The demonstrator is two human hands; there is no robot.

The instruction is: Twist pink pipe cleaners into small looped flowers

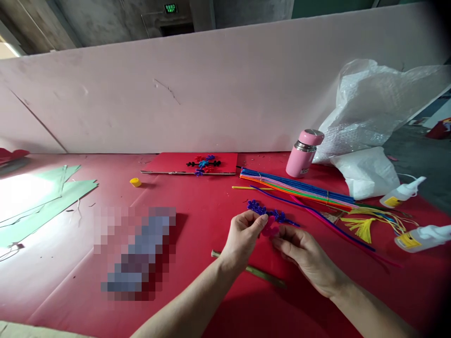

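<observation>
The right hand [306, 253] pinches a pink fuzzy loop [270, 228] between thumb and fingers; just beyond, the left hand [243, 237] clasps the purple flowered stem [256, 207] beside it. Rightward lies a squeeze bottle [413, 240] (contents unclear); farther back, a capped pink flask [301, 157] stands upright.

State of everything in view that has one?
Left hand: pinched on pink piece
Right hand: fingers pinched at its edge
Pink piece: between the hands
Purple piece: bent into loops
Flask: upright, lid on
Pipe cleaners: bundled, lying down
Stick: lying down
Exit sign: lit
Pixelated object: can't tell
</observation>
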